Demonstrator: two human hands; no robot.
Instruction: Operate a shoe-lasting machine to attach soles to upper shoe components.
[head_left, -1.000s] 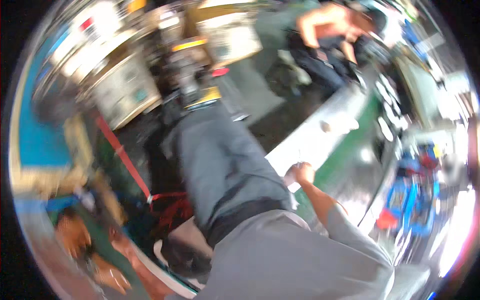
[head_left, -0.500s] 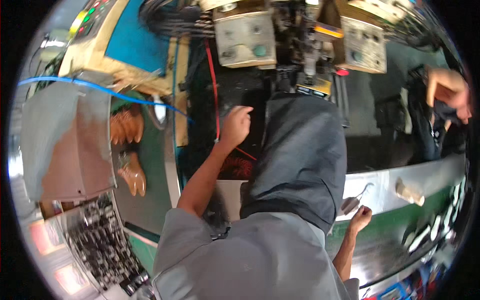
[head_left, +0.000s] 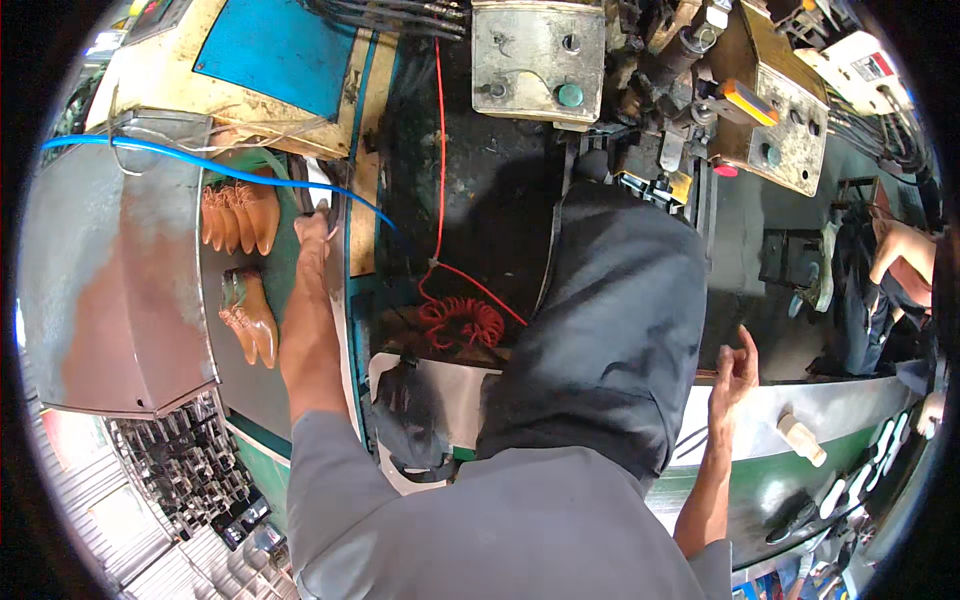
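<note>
At the far left, my left arm reaches out alongside a dark green belt [head_left: 222, 340]. My left hand [head_left: 314, 228] is closed at the lower end of a pale, glossy piece [head_left: 321, 178] at the belt's edge; its fingers are partly hidden, and what they grip is unclear. Beside that arm lie several tan lace-up shoes [head_left: 240, 216], with another pair of tan shoes [head_left: 250, 318] nearer to me. My right hand [head_left: 738, 368] hangs in the air to the right of my leg, fingers apart and nothing in them, near a metal ledge [head_left: 860, 405].
A blue hose [head_left: 240, 178] crosses above the shoes. Ahead stands a machine with control boxes [head_left: 538, 65] and a coiled red air hose [head_left: 462, 322]. A beige block [head_left: 802, 440] rests at right, with white sole-shaped pieces [head_left: 858, 484] beyond. Another person [head_left: 895, 265] is at far right.
My left hand has swung left from in front of my legs to the belt's edge. My right hand has risen forward and its fingers have spread. The view has shifted slightly.
</note>
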